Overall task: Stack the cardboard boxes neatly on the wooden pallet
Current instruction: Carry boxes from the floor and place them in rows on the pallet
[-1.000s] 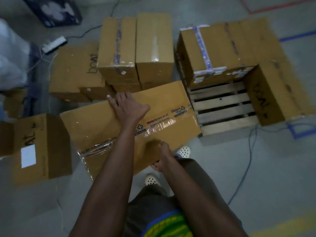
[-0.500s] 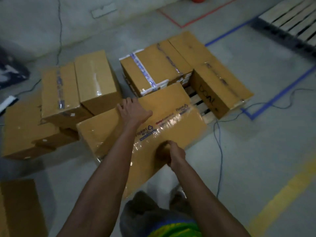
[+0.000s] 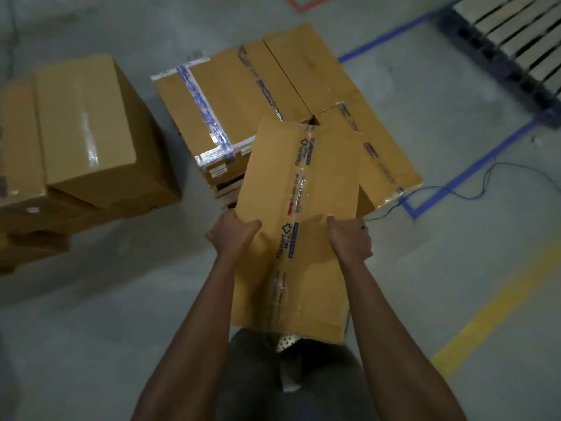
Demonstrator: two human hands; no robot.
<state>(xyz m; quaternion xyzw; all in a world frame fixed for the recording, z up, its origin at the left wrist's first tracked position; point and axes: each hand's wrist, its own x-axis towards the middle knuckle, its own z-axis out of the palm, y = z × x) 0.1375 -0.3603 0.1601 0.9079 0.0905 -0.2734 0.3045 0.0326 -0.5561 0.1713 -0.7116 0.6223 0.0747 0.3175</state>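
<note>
I hold a long cardboard box [image 3: 303, 189] with printed clear tape down its middle, lifted off the floor and pointing away from me. My left hand [image 3: 232, 235] grips its left edge and my right hand [image 3: 349, 238] grips its right edge, thumbs on top. Its far end hangs over the boxes on the wooden pallet [image 3: 226, 192], of which only a few slats show. On the pallet sit a box with a blue-white tape strip [image 3: 212, 107], a box behind it [image 3: 306, 68] and a box at the right [image 3: 382, 159].
Several more boxes [image 3: 88, 129] stand stacked on the floor at the left. A blue tape line [image 3: 473, 168] and a thin cable [image 3: 455, 192] run along the floor right of the pallet. Another pallet [image 3: 510, 34] lies at the top right. A yellow floor line [image 3: 491, 308] crosses at the right.
The box has come up off the floor and turned lengthwise toward the pallet. Both hands shifted from its top and near side to its two long edges. My view swung right.
</note>
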